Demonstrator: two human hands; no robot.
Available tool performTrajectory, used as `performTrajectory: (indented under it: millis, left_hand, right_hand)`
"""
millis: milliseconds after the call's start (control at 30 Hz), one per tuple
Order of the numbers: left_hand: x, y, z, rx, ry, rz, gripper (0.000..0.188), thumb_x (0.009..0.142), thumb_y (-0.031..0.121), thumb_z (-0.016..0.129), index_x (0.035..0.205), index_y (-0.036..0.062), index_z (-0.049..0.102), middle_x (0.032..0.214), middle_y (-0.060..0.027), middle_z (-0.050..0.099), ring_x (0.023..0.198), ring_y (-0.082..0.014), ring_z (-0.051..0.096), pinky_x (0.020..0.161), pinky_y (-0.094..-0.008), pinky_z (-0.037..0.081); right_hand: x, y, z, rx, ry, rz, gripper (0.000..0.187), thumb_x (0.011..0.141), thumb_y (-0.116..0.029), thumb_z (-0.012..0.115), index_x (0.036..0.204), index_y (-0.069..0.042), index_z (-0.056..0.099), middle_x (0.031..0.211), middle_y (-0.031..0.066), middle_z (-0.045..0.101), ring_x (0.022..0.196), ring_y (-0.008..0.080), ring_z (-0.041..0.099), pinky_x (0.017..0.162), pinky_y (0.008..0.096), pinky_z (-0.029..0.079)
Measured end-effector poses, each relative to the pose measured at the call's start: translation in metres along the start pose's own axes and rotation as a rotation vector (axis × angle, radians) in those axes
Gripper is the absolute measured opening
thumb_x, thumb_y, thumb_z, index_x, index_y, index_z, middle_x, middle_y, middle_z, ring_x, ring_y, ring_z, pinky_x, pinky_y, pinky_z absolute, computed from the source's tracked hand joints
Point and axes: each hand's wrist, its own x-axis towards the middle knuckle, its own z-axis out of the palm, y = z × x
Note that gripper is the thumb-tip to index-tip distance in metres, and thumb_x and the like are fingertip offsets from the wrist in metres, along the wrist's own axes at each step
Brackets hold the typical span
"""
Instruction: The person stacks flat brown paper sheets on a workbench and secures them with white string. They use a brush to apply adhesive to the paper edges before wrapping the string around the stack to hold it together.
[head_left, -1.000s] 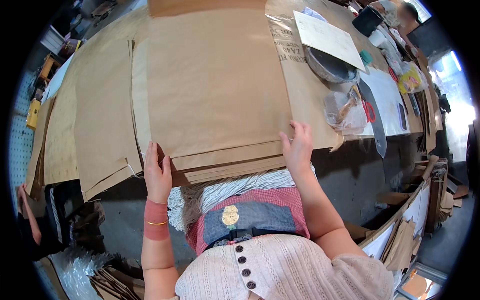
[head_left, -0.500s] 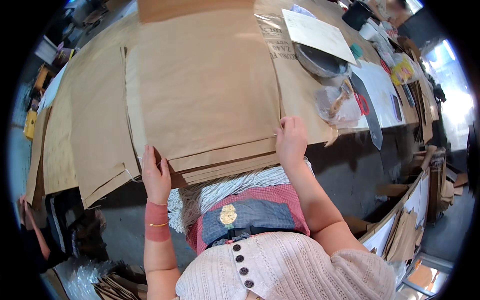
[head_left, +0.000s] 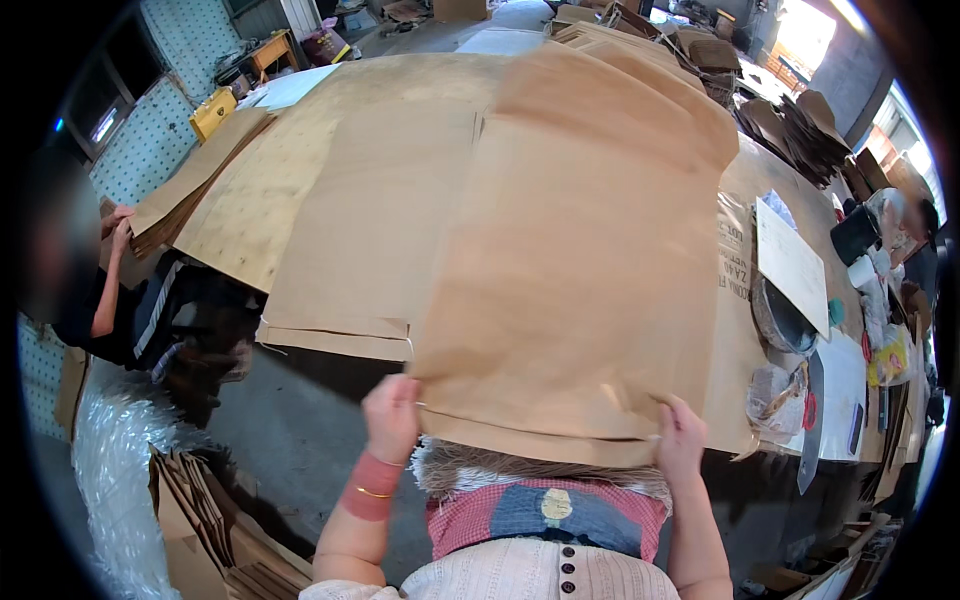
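Closest to me, the left hand (head_left: 391, 412) and right hand (head_left: 682, 440) were each closed on a near corner of a large brown paper sheet (head_left: 580, 260), which reached past the near edge of the tabletop (head_left: 235, 225), its far end billowing. I judged the step to be shifting that sheet by its corners, the next move calling for an even pull. I saw no writing on it; toward the tabletop's right edge, a wrapper (head_left: 733, 245) bore dark printed capitals.
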Motion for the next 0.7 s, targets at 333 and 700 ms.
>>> performTrajectory:
  millis: [333, 700]
  left_hand:
    - [0.141, -0.201, -0.197, 0.37, 0.196, -0.05, 0.022, 0.093, 0.019, 0.051, 0.089, -0.0013, 0.06, 0.071, -0.0119, 0.059, 0.062, -0.0181, 0.054, 0.06, -0.0315, 0.044]
    - [0.075, -0.122, -0.081, 0.624, 0.138, 0.194, 0.024, 0.084, 0.012, 0.059, 0.106, 0.002, 0.058, 0.104, -0.0158, 0.058, 0.095, -0.0338, 0.054, 0.08, -0.0418, 0.045]
  right_hand:
    - [0.093, -0.128, 0.246, 0.371, -0.411, 0.127, 0.022, 0.084, -0.005, 0.05, 0.103, 0.005, 0.055, 0.09, 0.0248, 0.063, 0.087, 0.0404, 0.061, 0.073, 0.0421, 0.049]
    - [0.037, -0.074, 0.001, 0.297, -1.134, -0.049, 0.016, 0.083, -0.017, 0.062, 0.091, -0.004, 0.067, 0.079, 0.0175, 0.064, 0.074, 0.0279, 0.062, 0.07, 0.0359, 0.049]
